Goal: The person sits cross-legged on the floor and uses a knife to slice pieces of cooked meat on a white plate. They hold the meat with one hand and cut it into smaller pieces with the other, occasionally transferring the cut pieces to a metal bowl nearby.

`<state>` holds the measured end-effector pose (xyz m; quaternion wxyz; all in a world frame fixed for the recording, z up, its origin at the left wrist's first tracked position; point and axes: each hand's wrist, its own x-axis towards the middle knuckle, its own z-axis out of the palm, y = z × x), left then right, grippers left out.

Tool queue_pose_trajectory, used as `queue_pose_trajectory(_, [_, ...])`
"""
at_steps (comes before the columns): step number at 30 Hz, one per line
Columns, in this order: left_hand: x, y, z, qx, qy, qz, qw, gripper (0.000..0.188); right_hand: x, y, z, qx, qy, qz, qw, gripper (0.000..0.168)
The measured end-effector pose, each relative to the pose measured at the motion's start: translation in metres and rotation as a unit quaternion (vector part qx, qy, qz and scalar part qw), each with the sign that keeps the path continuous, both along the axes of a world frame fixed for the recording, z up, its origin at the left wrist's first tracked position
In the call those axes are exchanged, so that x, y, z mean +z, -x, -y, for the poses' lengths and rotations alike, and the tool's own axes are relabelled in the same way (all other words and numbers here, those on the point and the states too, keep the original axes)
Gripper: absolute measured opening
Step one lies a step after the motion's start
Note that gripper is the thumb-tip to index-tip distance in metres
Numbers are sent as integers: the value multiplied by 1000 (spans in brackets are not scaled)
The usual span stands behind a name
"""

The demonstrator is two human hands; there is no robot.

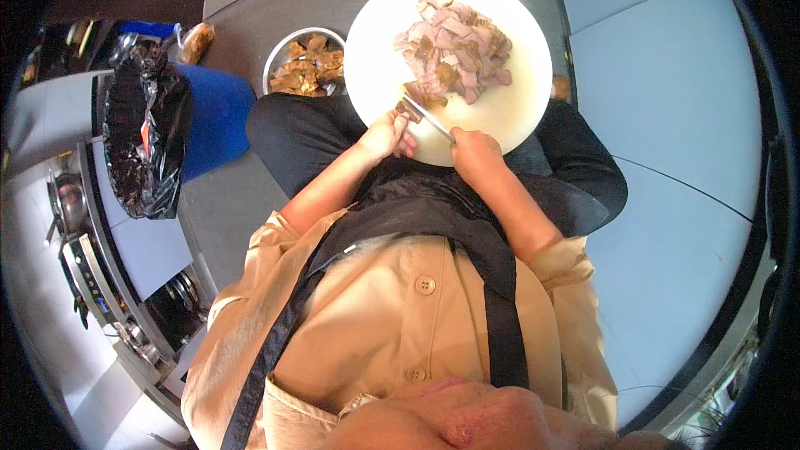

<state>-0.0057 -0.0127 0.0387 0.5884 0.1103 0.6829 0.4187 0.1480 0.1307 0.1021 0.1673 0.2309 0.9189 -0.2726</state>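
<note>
A round white cutting board (pixel 531 44) lies before my crossed legs. On its far half is a heap of sliced cooked meat (pixel 459 44), pinkish inside with brown edges. My left hand (pixel 392 134) holds a small brown piece of meat (pixel 409 111) near the board's near left edge. In my right hand (pixel 476 149) is the handle of a knife, hidden by the fingers. The knife blade (pixel 428 117) slants up and left, its tip end at the piece in my left hand. Whether the edge is cutting into the meat, I cannot tell.
Left of the board, a round metal bowl (pixel 269 65) contains several browned meat chunks (pixel 312 65). Farther left stands a blue bin (pixel 215 119) beside a black plastic bag (pixel 150 137). Pans (pixel 69 200) are on a shelf at the far left. Pale tiles (pixel 662 87) extend on the right.
</note>
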Motion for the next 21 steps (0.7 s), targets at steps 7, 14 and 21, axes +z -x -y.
queue_pose_trajectory(7, [6, -3, -4, -6, 35, -38, 999, 30, -3, -18, 5, -16, 10, -73, 997, 17])
queue_pose_trajectory(14, [-3, -5, 0, 22, -1, -44, 999, 29, 18, -30, 18, 21, -27, -107, 994, 22])
queue_pose_trajectory(21, [7, -9, -5, 12, -29, -83, 996, 26, 28, -38, 21, 65, -31, -94, 993, 25])
